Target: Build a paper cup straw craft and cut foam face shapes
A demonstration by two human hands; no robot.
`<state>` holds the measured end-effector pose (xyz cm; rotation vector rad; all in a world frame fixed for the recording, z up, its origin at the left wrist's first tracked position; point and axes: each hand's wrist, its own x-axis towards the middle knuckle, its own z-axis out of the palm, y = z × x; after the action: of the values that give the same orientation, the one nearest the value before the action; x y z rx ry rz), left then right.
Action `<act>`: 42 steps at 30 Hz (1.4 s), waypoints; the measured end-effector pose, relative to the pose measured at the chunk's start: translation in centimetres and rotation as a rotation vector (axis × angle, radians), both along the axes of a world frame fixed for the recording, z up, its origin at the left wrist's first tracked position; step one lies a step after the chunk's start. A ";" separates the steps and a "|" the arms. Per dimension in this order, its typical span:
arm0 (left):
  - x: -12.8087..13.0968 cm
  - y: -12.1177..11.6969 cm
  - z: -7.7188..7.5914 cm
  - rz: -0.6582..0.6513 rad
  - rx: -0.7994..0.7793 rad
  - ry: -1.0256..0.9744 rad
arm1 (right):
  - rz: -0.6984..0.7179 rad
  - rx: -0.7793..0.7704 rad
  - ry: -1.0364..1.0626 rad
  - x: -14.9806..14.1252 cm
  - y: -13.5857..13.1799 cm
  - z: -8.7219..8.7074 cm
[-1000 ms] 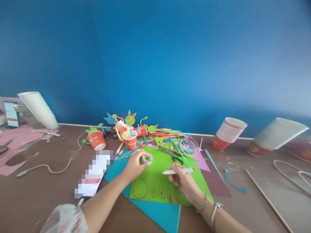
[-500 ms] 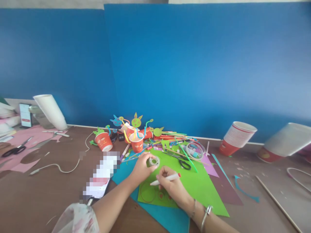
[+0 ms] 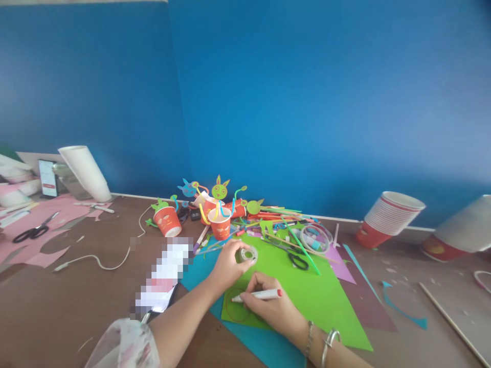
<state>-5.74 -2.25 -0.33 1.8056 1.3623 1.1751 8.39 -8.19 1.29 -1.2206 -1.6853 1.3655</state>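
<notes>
Between the thumb and fingers of my left hand [image 3: 230, 263] is a small clear tape roll [image 3: 249, 253], held over the green paper [image 3: 303, 296]. My right hand [image 3: 270, 304] grips a white marker [image 3: 264, 294] with a red end. Its tip is at a circle drawn in red outline [image 3: 238, 305] near the sheet's front left corner; whether it touches the paper I cannot tell. My right hand hides the other drawn shapes. Blue paper [image 3: 253, 340] lies beneath the green sheet.
Black-handled scissors [image 3: 298, 259] lie on the green sheet. Behind are straws [image 3: 274, 217], a large tape roll [image 3: 316, 238] and decorated red cups [image 3: 220, 224]. A phone [image 3: 164, 278] lies to the left. Stacked paper cups [image 3: 389, 220] and a thin stick [image 3: 452, 322] are to the right.
My right hand has moved left and down with the marker, bringing its tip to the drawn circle. The left hand still holds the tape roll. The camera view has shifted.
</notes>
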 end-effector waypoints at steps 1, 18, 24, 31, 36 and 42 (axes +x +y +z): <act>0.0 0.0 0.0 -0.001 -0.005 0.002 | 0.001 0.009 -0.008 0.0 0.0 0.0; 0.0 0.1 -0.1 -0.002 -0.010 0.003 | 0.003 0.046 -0.088 -0.3 0.0 0.5; 0.1 0.0 0.1 -0.003 -0.024 0.008 | -0.010 0.052 -0.098 -0.3 -0.1 0.6; 0.0 0.0 0.1 -0.005 -0.029 0.007 | -0.031 0.061 -0.097 -0.2 -0.2 0.8; 0.0 0.1 0.0 -0.007 -0.032 0.009 | -0.044 0.079 -0.104 -0.1 -0.2 0.5; 0.1 0.0 0.1 -0.006 -0.038 0.010 | -0.055 0.082 -0.104 0.0 0.0 0.3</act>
<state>-5.68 -2.21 -0.27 1.7902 1.3751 1.1303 8.34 -8.23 1.60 -1.3004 -1.7480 1.2075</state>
